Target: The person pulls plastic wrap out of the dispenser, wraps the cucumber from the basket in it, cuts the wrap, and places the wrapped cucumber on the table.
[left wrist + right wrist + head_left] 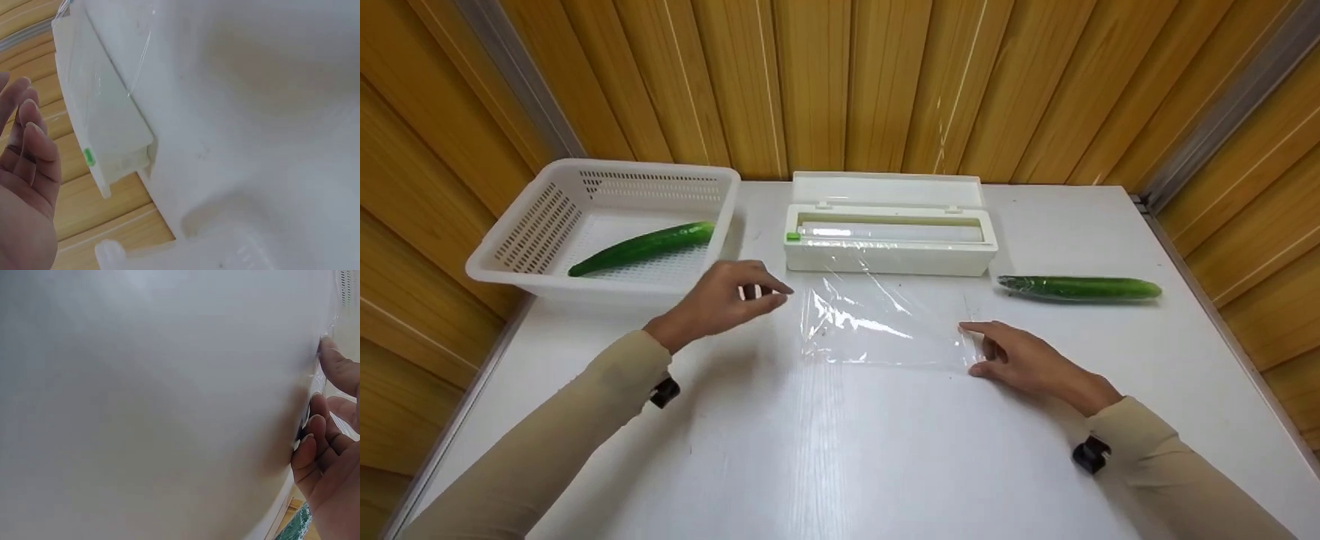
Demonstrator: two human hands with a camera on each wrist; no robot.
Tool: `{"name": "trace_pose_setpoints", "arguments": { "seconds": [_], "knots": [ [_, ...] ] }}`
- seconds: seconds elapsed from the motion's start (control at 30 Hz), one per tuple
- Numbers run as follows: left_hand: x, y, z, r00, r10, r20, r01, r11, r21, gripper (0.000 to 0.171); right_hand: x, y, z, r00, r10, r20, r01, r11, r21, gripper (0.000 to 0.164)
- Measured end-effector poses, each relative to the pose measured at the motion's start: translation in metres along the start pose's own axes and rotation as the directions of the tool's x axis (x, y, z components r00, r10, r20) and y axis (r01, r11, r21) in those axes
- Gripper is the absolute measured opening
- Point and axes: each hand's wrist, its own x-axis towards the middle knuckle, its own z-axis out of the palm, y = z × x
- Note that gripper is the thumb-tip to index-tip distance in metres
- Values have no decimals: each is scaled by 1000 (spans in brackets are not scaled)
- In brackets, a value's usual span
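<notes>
A sheet of clear cling film (870,322) runs forward from the roll (885,231) in a white dispenser box (889,259) and lies over the white table. My right hand (1031,360) is at the film's right edge, index finger and thumb spread apart and touching it near the front corner. Just off the film's left edge is my left hand (724,300), fingers loosely bent with nothing between them. In the left wrist view its bent fingers (42,146) appear beside the dispenser box. A cucumber (1080,289) with shiny film around it lies right of the box.
A white plastic basket (604,166) stands at the back left, with a bare cucumber (641,249) inside. The dispenser's lid (887,189) is raised at the back. Wood-patterned panels (810,90) rise behind the table (885,457) and along its sides.
</notes>
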Motion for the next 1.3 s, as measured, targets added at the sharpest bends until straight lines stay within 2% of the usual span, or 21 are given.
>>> {"name": "trace_pose_setpoints", "arguments": {
  "seconds": [0.1, 0.2, 0.33, 0.53, 0.8, 1.2, 1.3],
  "knots": [
    [2, -1, -20, 995, -7, -103, 11, 999, 35, 13, 0, 1, 0, 1000, -14, -2, 14, 1000, 3, 71],
    [3, -7, -38, 980, -40, -196, 50, 997, 50, 14, 0, 1, 0, 1000, -24, -2, 24, 1000, 3, 70],
    [1, -19, -58, 950, -124, -288, 141, 989, 40, 16, 0, 1, 0, 1000, -18, -1, 18, 1000, 5, 70],
    [-5, -32, -80, 895, -241, -374, 255, 967, -12, 22, -1, -1, 0, 1000, -5, -1, 5, 1000, -1, 70],
    [-10, -48, -107, 844, -327, -424, 358, 934, -6, 33, 0, -2, -1, 1000, 10, 1, -10, 1000, -13, 71],
    [-22, -77, -137, 763, -490, -422, 538, 843, -7, 48, -1, 0, 0, 998, -48, -27, 48, 999, -6, 68],
    [-25, -85, -142, 748, -519, -413, 572, 820, 4, 51, -1, 0, 0, 999, -40, -19, 40, 999, -7, 69]
  ]
}}
